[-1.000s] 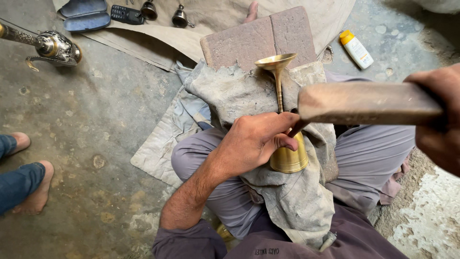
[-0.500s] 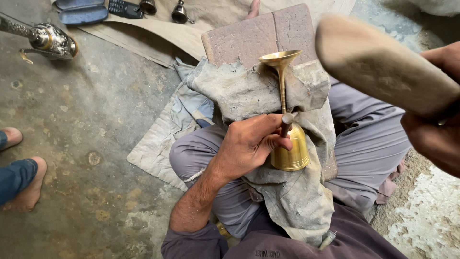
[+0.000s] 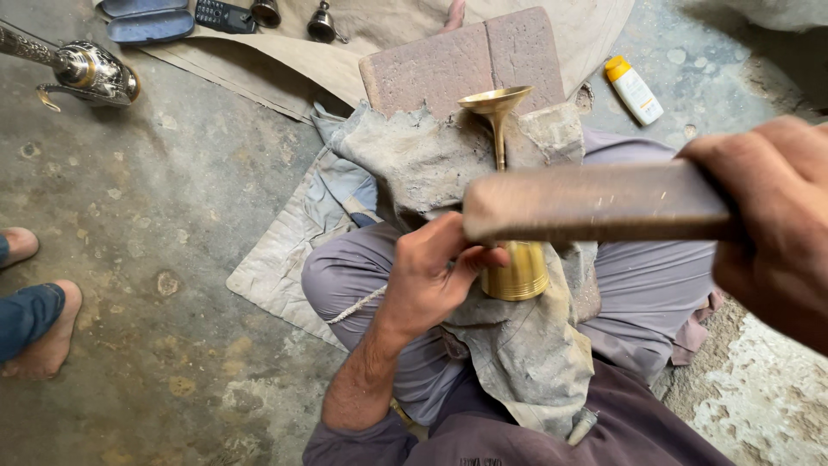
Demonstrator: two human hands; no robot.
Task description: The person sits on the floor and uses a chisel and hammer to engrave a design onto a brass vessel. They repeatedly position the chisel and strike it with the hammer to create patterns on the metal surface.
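Brass trumpet-shaped vessel (image 3: 509, 216) upright on my grey cloth-covered lap (image 3: 517, 345), my left hand (image 3: 431, 276) fingers wrapped around its base, my right hand (image 3: 772, 224) fingers closed on brown wooden mallet (image 3: 595, 203) crossing its stem.

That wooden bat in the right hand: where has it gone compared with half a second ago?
The wooden bat in the right hand has swung down from a raised tilt to lie level across the brass piece. The left hand keeps gripping that piece on the grey cloth; the brick behind has not moved.
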